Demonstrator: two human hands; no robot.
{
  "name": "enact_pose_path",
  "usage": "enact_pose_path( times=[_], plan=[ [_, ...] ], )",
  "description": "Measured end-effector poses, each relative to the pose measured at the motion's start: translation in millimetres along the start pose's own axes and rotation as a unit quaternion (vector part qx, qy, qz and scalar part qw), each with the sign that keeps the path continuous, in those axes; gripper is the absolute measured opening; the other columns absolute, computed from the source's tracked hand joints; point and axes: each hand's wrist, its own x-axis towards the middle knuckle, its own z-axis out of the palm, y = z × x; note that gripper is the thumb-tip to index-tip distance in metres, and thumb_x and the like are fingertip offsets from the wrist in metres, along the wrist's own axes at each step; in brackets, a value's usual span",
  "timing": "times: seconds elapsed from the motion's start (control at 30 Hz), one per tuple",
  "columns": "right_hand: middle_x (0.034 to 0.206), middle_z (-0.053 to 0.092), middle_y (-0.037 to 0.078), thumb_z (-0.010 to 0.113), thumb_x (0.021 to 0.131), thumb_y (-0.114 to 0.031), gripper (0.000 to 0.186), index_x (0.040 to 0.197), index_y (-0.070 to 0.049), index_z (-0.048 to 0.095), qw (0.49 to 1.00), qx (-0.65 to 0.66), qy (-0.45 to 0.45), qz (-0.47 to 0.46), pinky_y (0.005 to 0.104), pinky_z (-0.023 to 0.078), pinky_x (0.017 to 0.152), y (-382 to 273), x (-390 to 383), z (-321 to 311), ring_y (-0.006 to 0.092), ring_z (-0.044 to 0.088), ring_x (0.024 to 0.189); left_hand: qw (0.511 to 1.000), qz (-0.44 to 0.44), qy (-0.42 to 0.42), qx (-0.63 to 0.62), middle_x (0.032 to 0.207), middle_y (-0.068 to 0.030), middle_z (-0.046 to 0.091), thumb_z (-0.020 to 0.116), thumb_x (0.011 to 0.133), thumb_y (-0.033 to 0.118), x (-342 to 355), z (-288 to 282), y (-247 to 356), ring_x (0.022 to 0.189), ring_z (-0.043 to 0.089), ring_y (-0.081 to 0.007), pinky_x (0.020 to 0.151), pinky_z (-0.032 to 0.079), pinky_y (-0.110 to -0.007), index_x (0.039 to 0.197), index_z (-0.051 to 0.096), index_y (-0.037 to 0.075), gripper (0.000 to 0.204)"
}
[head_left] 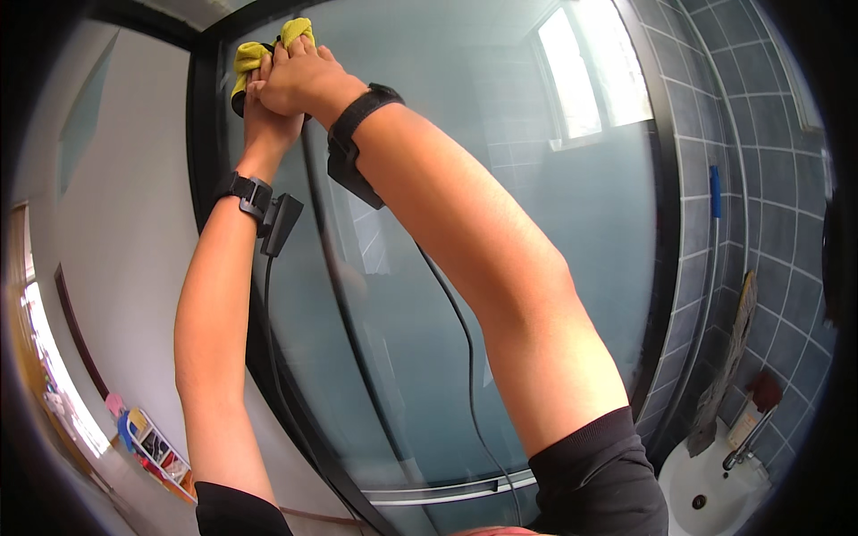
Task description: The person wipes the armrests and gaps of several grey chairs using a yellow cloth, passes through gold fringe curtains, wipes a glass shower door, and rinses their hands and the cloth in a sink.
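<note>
High at the upper left of a glass panel (536, 295), a yellow cloth (253, 58) with dark parts lies bunched against the surface. My right hand (308, 82) presses on the cloth, its fingers reaching up over the folds. Partly beneath it, my left hand (271, 127) is also at the cloth, with most of its fingers hidden. The two hands overlap, and both arms are stretched upward. Each wrist wears a black strap with a small dark box, from which a cable hangs.
A black frame (663, 268) borders the glass, and a dark upright bar (344, 313) runs down it. At the lower right are a white washbasin (672, 487), a metal tap (740, 457) and a mop (728, 366) against grey tiles. A small rack (159, 454) stands lower left.
</note>
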Motion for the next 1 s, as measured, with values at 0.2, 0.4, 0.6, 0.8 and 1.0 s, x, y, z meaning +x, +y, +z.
enact_pose_path(
  times=[0.2,0.4,0.6,0.8,1.0],
  plan=[
    [0.156,0.019,0.013,0.031,0.094,-0.047,0.068,0.148,-0.006,0.026,0.998,-0.051,0.008,0.026,0.0472,0.006,0.117,70.6,-24.5,-75.7,0.0256,0.010,0.146,0.996,0.033,0.020,-0.077,0.139,-0.0158,0.044,0.051,0.090,0.023,57.2,19.6,87.5,0.129,0.040,-0.0346,0.108,0.031,-0.041,0.137,0.040,0.006,0.051],
    [0.156,0.020,0.013,0.028,0.094,-0.046,0.068,0.148,-0.005,0.025,0.991,-0.084,0.030,0.101,0.0488,0.007,0.117,173.1,-68.9,-165.5,0.0260,0.012,0.146,0.966,-0.062,-0.067,-0.240,0.131,-0.0190,0.048,0.048,0.089,0.016,116.5,28.8,225.9,0.122,0.045,-0.0353,0.104,0.036,-0.043,0.131,0.042,0.008,0.044],
    [0.145,0.038,0.020,0.030,0.095,-0.048,0.065,0.142,-0.004,0.036,0.975,-0.128,0.149,0.103,0.0472,0.024,0.112,257.9,-121.7,-205.2,0.0295,0.033,0.138,0.963,-0.076,-0.016,-0.257,0.132,-0.0173,0.049,0.049,0.089,0.018,130.2,30.6,335.5,0.128,0.040,-0.0327,0.106,0.033,-0.042,0.131,0.046,0.008,0.044],
    [0.135,0.040,0.036,0.039,0.095,-0.033,0.052,0.125,0.008,0.052,0.959,-0.276,0.046,-0.039,0.0451,0.028,0.110,339.3,-145.0,-255.3,0.0473,0.036,0.129,0.975,-0.019,0.009,-0.219,0.142,-0.0179,0.041,0.044,0.095,0.032,136.1,41.8,412.6,0.136,0.030,-0.0334,0.112,0.024,-0.045,0.135,0.043,0.003,0.050],
    [0.143,0.034,0.032,0.044,0.094,-0.040,0.068,0.138,0.011,0.034,0.981,-0.118,0.123,0.088,0.0399,0.025,0.113,337.2,-244.3,-241.5,0.0413,0.032,0.135,0.954,-0.033,-0.084,-0.286,0.143,-0.0213,0.039,0.046,0.088,0.017,86.9,5.2,461.9,0.137,0.031,-0.0314,0.115,0.020,-0.042,0.137,0.038,-0.005,0.054]
  ],
)
